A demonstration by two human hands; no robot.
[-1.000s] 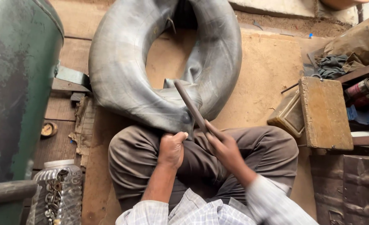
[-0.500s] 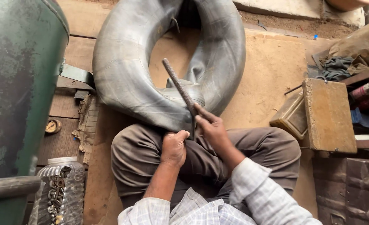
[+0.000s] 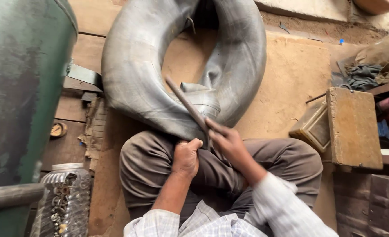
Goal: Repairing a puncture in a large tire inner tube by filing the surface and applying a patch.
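Note:
A large grey rubber inner tube [image 3: 133, 66] lies on the floor in front of me, its near edge resting against my crossed legs. My left hand [image 3: 186, 156] is closed on the tube's near edge, pinching the rubber. My right hand [image 3: 227, 141] grips a long flat metal file [image 3: 187, 104] by its lower end. The file slants up and to the left across the tube's near wall, close to a folded, lighter patch of rubber [image 3: 203, 98].
A big green metal tank [image 3: 19, 87] stands at the left. A clear plastic jar of small metal parts [image 3: 63, 197] sits at lower left. A small wooden stool [image 3: 352, 127] and cloth rags [image 3: 365, 74] are at the right. Wooden boards cover the floor.
My right hand and the file have slid to the left along the tube's near wall. My left hand stays clamped on the rubber at the same spot.

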